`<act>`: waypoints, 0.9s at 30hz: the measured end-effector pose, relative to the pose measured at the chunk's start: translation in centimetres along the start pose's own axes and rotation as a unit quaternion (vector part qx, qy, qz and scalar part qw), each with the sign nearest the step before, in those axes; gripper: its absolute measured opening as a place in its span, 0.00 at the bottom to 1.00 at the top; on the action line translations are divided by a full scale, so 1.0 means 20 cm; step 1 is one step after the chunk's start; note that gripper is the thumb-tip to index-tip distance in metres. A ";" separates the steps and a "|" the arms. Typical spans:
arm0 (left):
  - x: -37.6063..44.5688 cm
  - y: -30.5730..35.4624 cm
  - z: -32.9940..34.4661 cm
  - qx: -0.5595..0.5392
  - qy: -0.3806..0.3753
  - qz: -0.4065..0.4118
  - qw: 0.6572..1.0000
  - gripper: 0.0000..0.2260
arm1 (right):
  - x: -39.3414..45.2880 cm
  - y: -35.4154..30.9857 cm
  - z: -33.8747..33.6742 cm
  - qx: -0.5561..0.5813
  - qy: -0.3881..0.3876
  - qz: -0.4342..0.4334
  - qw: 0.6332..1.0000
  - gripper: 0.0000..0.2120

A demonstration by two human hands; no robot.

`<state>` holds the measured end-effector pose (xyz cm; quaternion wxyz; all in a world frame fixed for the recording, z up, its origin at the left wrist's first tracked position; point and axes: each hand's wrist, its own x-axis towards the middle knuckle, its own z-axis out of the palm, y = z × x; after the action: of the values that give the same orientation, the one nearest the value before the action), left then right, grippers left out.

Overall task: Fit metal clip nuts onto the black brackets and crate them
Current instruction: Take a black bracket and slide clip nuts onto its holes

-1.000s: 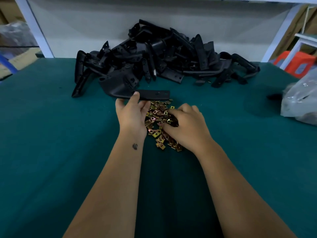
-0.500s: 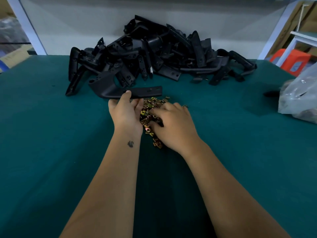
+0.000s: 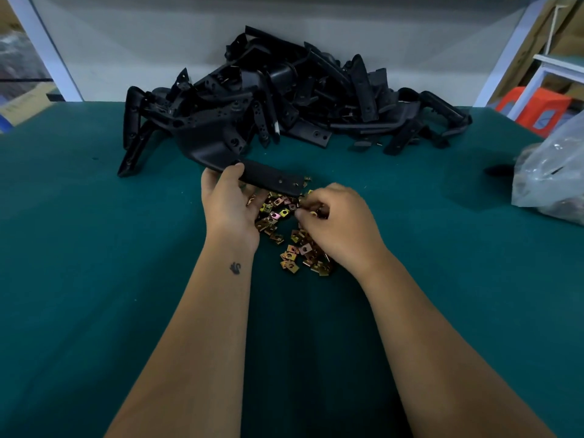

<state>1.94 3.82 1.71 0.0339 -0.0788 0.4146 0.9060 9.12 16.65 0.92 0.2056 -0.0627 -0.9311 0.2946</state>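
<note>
My left hand grips a black bracket by its flat arm, thumb on top, and holds it just above the table. A loose heap of brass-coloured clip nuts lies on the green cloth between my hands. My right hand hovers over that heap with its fingers curled, pinching one clip nut at the fingertips close to the bracket's free end. Behind them sits a big pile of black brackets against the back wall. No crate is in view.
The green table stretches wide on both sides. A clear plastic bag with dark contents lies at the right edge. White frame posts rise at the back corners, and an orange stool stands beyond the right one.
My left hand has lifted the bracket off the table and tilted its free end down to the right. My right hand has risen from the heap with a clip nut pinched in its fingertips.
</note>
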 end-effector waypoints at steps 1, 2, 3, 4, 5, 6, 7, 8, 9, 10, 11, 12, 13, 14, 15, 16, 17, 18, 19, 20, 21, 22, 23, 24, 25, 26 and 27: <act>0.00 0.00 0.00 0.008 -0.007 0.002 1.000 0.04 | -0.01 0.00 0.00 -0.058 -0.025 -0.019 0.998 0.11; 0.00 0.00 0.00 0.015 -0.012 0.002 1.000 0.04 | -0.01 -0.01 0.01 -0.103 -0.038 -0.039 0.993 0.12; 0.00 0.00 0.00 0.019 -0.017 0.002 1.000 0.04 | -0.01 -0.02 0.01 -0.122 -0.039 -0.052 0.990 0.10; 0.00 0.00 0.00 0.022 -0.021 0.001 1.000 0.04 | -0.01 -0.02 0.02 -0.126 -0.035 -0.061 0.990 0.08; 0.00 0.00 0.00 0.023 -0.025 -0.001 0.999 0.05 | -0.01 -0.03 0.03 -0.122 -0.030 -0.068 0.990 0.07; 0.00 0.00 0.00 0.024 -0.030 -0.003 0.999 0.04 | -0.01 -0.03 0.04 -0.112 -0.023 -0.070 0.991 0.06; 0.00 0.00 0.00 0.025 -0.034 -0.006 0.999 0.04 | -0.01 -0.03 0.04 -0.089 -0.012 -0.064 0.994 0.05; 0.00 0.01 0.00 0.024 -0.037 -0.008 0.999 0.04 | -0.01 -0.02 0.04 -0.052 0.006 -0.049 0.997 0.05; 0.00 0.01 0.00 0.022 -0.040 -0.010 0.999 0.04 | -0.01 -0.02 0.03 -0.007 0.029 -0.030 0.999 0.04; 0.00 0.02 0.00 0.020 -0.043 -0.010 0.999 0.04 | -0.01 -0.01 0.03 0.040 0.056 -0.009 0.998 0.05; 0.00 0.02 -0.01 0.020 -0.047 -0.010 0.999 0.04 | -0.01 0.00 0.02 0.085 0.082 0.012 0.993 0.07; 0.00 0.02 -0.01 0.024 -0.054 -0.009 0.998 0.04 | 0.00 0.00 0.01 0.129 0.102 0.036 0.986 0.09; 0.00 0.03 -0.01 0.033 -0.065 -0.008 0.997 0.05 | 0.00 0.00 0.00 0.176 0.116 0.063 0.975 0.11; 0.00 0.03 0.00 0.045 -0.077 -0.007 0.996 0.05 | 0.00 0.00 -0.01 0.229 0.126 0.088 0.961 0.13; 0.00 0.03 0.00 0.058 -0.086 -0.006 0.995 0.05 | 0.01 0.00 -0.02 0.282 0.132 0.109 0.944 0.14; -0.01 0.02 0.00 0.069 -0.091 -0.006 0.993 0.05 | 0.01 0.01 -0.03 0.331 0.135 0.124 0.926 0.15; -0.01 0.02 0.01 0.081 -0.092 -0.005 0.992 0.04 | 0.01 0.01 -0.04 0.379 0.135 0.137 0.905 0.15; -0.02 0.02 0.01 0.093 -0.091 -0.002 0.991 0.03 | 0.01 0.01 -0.04 0.426 0.133 0.147 0.883 0.14; -0.02 0.02 0.01 0.107 -0.091 0.002 0.990 0.04 | 0.02 0.01 -0.05 0.472 0.129 0.155 0.858 0.13; -0.02 0.02 0.01 0.119 -0.094 0.007 0.988 0.05 | 0.02 0.02 -0.05 0.514 0.125 0.160 0.834 0.12; -0.03 0.02 0.01 0.128 -0.101 0.011 0.987 0.05 | 0.02 0.02 -0.06 0.548 0.119 0.161 0.812 0.11; -0.03 0.02 0.01 0.132 -0.110 0.013 0.985 0.05 | 0.02 0.02 -0.06 0.576 0.113 0.161 0.794 0.10; -0.03 0.02 0.01 0.133 -0.120 0.014 0.984 0.05 | 0.02 0.02 -0.06 0.595 0.107 0.160 0.780 0.10; -0.04 0.02 0.01 0.131 -0.127 0.013 0.983 0.04 | 0.02 0.02 -0.06 0.609 0.100 0.157 0.771 0.10; -0.04 0.02 0.01 0.129 -0.130 0.011 0.983 0.04 | 0.02 0.02 -0.06 0.618 0.094 0.154 0.765 0.10; -0.04 0.03 0.01 0.125 -0.130 0.009 0.984 0.03 | 0.02 0.02 -0.07 0.626 0.089 0.153 0.760 0.10; -0.04 0.03 0.01 0.124 -0.127 0.008 0.984 0.03 | 0.02 0.02 -0.07 0.631 0.086 0.152 0.756 0.10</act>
<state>2.68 3.64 2.49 0.0891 0.0453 0.5169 0.8502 9.32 17.75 1.85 0.2299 -0.0840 -0.4907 0.8362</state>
